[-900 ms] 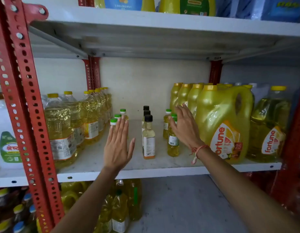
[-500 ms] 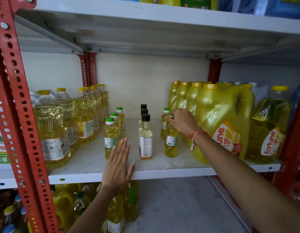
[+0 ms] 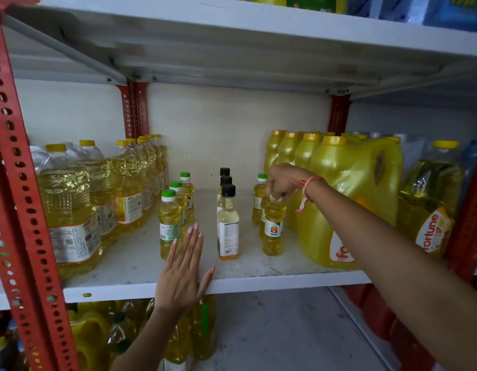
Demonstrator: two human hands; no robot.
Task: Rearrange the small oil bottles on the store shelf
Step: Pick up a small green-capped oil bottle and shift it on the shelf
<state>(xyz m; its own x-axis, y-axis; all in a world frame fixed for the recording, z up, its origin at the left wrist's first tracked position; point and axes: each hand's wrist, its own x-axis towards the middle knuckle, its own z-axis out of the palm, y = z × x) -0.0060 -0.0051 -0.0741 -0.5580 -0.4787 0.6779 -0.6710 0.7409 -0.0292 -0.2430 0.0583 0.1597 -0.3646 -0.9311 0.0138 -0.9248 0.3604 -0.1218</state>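
The right hand (image 3: 282,180) pinches the cap of the front-right small bottle (image 3: 273,228), likely about to lift it, while the left hand (image 3: 182,274) rests flat and spread on the shelf (image 3: 258,281).

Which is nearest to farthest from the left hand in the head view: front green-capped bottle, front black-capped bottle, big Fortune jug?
From the left hand, flat at the shelf's front edge:
1. Front green-capped bottle, just above the fingers, left row.
2. Front black-capped bottle, middle row, to the hand's right.
3. Big Fortune jug, far right, behind the right forearm.
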